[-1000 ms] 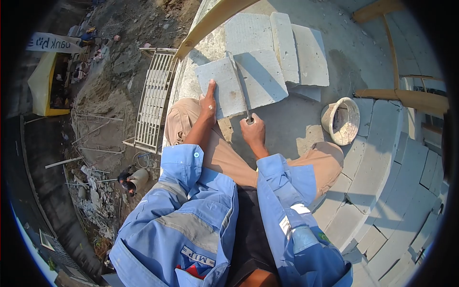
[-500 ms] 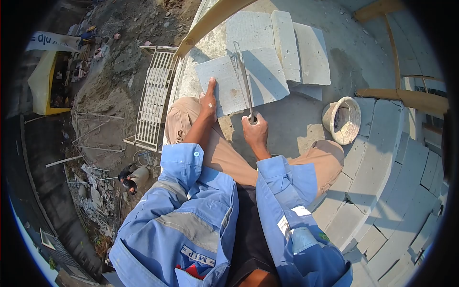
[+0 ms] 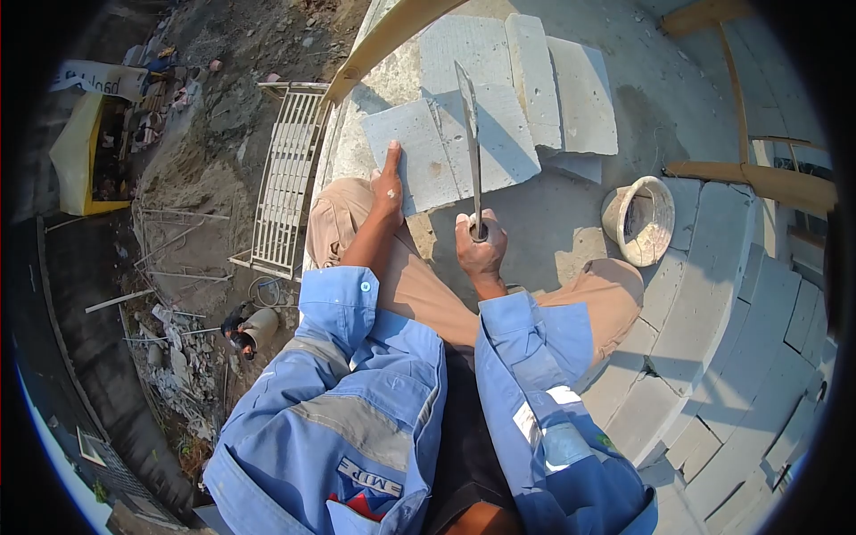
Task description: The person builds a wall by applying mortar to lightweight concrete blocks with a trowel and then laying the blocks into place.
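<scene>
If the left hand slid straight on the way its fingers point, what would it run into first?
The left hand lies flat on the grey block, fingers pointing away from the body. Straight on it likely crosses bare block to the far edge; the saw blade stands to its right.

block (image 3: pixel 446 152) on slab, bucket (image 3: pixel 637 223) right, more blocks (image 3: pixel 553 80) behind

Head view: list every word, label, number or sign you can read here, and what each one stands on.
"MDP": on the patch on the blue jacket, seen upside down; the first and last letters are uncertain.
White banner at upper left over the rubble: dark lettering, turned and folded, too distorted to read.
Small green badge on the right sleeve: too small to read.
Blocks, saw and bucket: no text visible.
</scene>
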Demonstrator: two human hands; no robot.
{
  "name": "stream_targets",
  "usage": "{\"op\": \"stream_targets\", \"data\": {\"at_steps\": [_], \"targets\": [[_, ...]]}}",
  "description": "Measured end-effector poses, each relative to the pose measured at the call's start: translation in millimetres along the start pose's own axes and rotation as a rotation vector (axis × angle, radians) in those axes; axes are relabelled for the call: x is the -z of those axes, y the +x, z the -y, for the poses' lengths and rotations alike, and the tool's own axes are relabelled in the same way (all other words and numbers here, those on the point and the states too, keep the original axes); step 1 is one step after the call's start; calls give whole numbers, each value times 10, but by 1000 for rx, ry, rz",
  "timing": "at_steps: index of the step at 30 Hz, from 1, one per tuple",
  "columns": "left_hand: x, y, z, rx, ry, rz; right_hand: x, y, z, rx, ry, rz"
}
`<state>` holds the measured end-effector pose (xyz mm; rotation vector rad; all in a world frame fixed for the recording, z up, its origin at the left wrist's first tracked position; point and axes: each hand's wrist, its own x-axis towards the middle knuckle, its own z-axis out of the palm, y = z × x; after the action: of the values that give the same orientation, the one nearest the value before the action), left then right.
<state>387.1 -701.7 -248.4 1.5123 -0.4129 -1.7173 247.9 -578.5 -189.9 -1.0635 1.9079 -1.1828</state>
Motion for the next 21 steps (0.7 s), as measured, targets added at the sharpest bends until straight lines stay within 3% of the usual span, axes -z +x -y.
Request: {"op": "stream_targets", "data": {"at_steps": [3, 10, 12, 14, 15, 21], "targets": [[9, 8, 8, -17, 3, 2, -109, 58, -290, -132, -295, 122], [14, -36, -21, 38, 3, 40, 59, -66, 33, 120, -10, -17], [8, -18, -9, 19, -31, 33, -32, -54, -148, 92, 10, -47], [-14, -72, 4, 5, -55, 65, -128, 41, -330, -132, -335, 57], [-26, -38, -49, -15, -76, 80, -103, 57, -345, -42, -363, 52], [-75, -147, -109, 36, -15, 18, 45, -33, -62, 122, -43, -15]]}}
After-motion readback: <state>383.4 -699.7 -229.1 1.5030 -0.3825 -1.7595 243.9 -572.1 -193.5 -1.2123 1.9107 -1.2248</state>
